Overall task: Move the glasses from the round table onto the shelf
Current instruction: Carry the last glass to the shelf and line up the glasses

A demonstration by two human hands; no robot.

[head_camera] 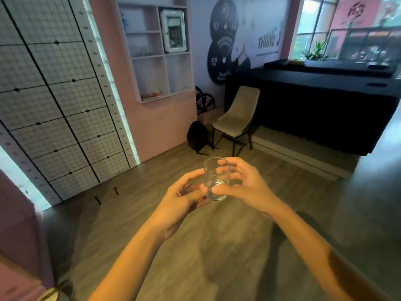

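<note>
A clear, empty drinking glass is held upright in the air over the wooden floor, between both hands. My right hand curls round its right side, thumb on the base and fingers behind it. My left hand holds it from the left, fingertips pinching near the bottom. The white wall shelf hangs ahead on the pink wall, with several compartments; blurred glasses stand in a middle-left one. The round table is out of view.
A beige chair and a black backpack stand on the floor below and right of the shelf. A long black counter fills the right. A wire-grid panel covers the left wall.
</note>
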